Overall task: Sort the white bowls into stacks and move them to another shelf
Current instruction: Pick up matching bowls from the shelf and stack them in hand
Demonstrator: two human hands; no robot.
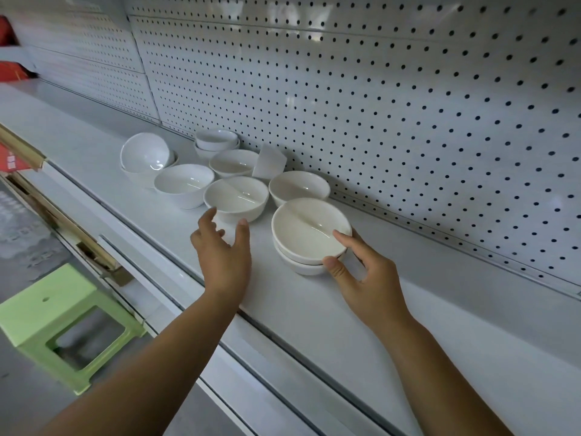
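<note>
Several white bowls stand on a white shelf. My right hand grips the near rim of a stack of two bowls, thumb on the side and a finger over the top bowl's edge. My left hand hovers with spread fingers just in front of a single bowl, not touching it. Behind stand more single bowls, a small stack by the back wall, a bowl on its side, and a tilted bowl leaning in another at the left.
A white pegboard wall backs the shelf. A lower shelf edge runs along the front. A green plastic stool stands on the floor at the left. Cardboard and red packaging lie at the far left.
</note>
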